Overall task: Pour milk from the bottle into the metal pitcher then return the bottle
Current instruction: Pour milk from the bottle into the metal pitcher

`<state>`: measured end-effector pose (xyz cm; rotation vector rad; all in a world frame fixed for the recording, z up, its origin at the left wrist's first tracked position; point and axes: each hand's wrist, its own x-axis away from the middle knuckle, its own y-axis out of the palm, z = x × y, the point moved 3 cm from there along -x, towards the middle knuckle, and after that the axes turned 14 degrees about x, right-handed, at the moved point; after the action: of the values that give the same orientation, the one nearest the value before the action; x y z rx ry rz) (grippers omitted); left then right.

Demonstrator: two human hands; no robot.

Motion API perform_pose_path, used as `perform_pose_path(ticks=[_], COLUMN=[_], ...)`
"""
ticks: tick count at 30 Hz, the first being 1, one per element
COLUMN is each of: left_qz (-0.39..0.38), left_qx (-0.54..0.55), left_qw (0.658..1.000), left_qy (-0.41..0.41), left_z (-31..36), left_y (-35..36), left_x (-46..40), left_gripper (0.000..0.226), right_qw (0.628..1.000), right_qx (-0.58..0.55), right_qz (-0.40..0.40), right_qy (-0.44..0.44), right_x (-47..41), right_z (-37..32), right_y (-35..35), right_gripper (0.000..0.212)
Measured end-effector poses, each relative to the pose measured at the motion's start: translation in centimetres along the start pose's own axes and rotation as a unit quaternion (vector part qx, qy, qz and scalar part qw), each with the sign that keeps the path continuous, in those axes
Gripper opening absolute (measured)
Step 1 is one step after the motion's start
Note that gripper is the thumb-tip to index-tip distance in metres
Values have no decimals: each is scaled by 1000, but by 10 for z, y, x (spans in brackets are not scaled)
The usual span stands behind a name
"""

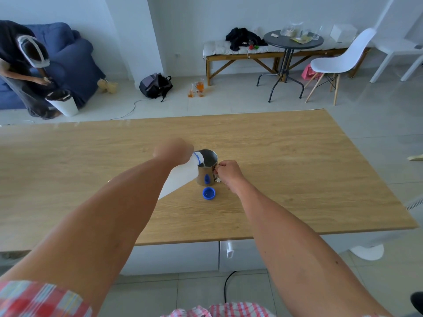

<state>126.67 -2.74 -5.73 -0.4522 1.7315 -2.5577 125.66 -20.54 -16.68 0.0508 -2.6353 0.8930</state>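
Our left hand (175,149) grips the tilted bottle (180,177), its mouth over the pitcher (207,167) at table (297,179) centre — right hand (227,172) pinching the handle at three o'clock — cap (209,193) at six.

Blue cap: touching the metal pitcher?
Apart. The head view shows bare wood between the blue cap and the base of the metal pitcher on the table.

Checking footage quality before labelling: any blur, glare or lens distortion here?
Head view: wide-angle bending curves the table edges; soft, even daylight, faint shadows; the checked sleeve is smeared; the bottle and pitcher are fairly sharp; a pale reflection on the table's far left edge.
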Motion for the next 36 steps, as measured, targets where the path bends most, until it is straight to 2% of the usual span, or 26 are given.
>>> perform_pose_path(ticks=[36], left_qz=[-12], left_qx=[-6], left_qw=[1000], left_qy=[-1], left_z=[2], left_y=[-1], left_x=[0], left_gripper=[31], right_qw=[1000], right_qx=[-9], right_qz=[-4], right_qy=[10], right_x=[7], right_z=[-3], right_y=[-4], right_gripper=[23])
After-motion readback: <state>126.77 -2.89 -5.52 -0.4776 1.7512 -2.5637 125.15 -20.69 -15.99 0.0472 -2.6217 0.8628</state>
